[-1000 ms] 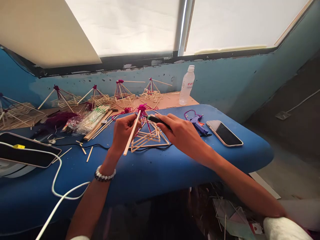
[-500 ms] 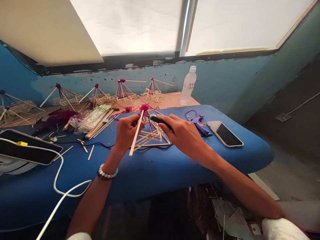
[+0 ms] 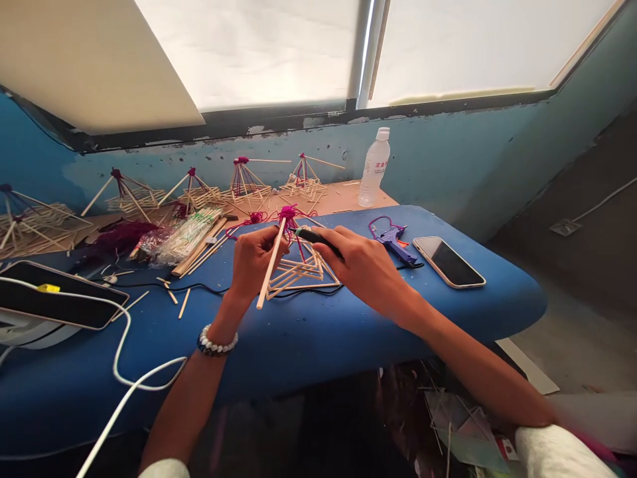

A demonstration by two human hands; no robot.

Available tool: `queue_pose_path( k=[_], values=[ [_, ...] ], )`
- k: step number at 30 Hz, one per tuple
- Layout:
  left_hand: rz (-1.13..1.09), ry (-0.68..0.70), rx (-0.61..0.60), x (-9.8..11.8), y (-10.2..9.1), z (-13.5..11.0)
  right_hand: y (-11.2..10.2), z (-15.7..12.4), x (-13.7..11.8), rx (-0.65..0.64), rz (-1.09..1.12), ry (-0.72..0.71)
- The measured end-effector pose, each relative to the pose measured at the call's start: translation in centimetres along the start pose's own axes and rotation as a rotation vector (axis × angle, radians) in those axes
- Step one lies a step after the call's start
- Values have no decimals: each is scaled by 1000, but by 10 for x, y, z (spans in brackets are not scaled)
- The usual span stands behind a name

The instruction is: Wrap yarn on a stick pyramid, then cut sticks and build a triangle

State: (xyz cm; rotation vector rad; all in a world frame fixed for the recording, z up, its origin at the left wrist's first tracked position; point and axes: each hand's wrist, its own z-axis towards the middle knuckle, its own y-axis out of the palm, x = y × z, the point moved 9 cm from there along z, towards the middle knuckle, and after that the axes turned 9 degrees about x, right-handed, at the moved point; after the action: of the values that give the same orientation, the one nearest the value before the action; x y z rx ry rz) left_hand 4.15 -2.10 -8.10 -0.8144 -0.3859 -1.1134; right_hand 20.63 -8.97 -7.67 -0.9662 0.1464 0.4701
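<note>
A small frame of wooden sticks [image 3: 271, 271] stands in front of me, its top bound with a knot of magenta yarn [image 3: 287, 212]. My left hand [image 3: 253, 262] is closed, pinching the frame just below the knot, beside a long stick that slants toward me. In my right hand [image 3: 371, 272] is a slim black-handled tool [image 3: 318, 238] with a green collar. Its tip points left at the yarn-wrapped sticks under the knot, close to my left fingertips. What kind of tip it has is too small to make out.
Behind stand several similar stick frames [image 3: 243, 189], with bundled sticks [image 3: 194, 236] nearby. On the right are a purple glue gun [image 3: 395, 245], a phone [image 3: 449, 262] and a water bottle [image 3: 375, 166]. Another phone [image 3: 60, 295] and a white cable [image 3: 119, 352] lie left.
Both hands keep nearly the same place on the frame, and the tool's handle has turned slightly in my right hand. The view has shifted a little.
</note>
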Motion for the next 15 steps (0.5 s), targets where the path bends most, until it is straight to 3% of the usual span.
queue_pose_path(
  k=[5, 11, 15],
  values=[
    [23, 20, 78, 2, -10, 5, 0, 0, 0, 0, 4, -2],
    [0, 17, 16, 3, -1, 0, -2, -3, 1, 0, -8, 6],
    [14, 19, 56, 3, -4, 0, 2, 0, -1, -14, -7, 1]
  ],
)
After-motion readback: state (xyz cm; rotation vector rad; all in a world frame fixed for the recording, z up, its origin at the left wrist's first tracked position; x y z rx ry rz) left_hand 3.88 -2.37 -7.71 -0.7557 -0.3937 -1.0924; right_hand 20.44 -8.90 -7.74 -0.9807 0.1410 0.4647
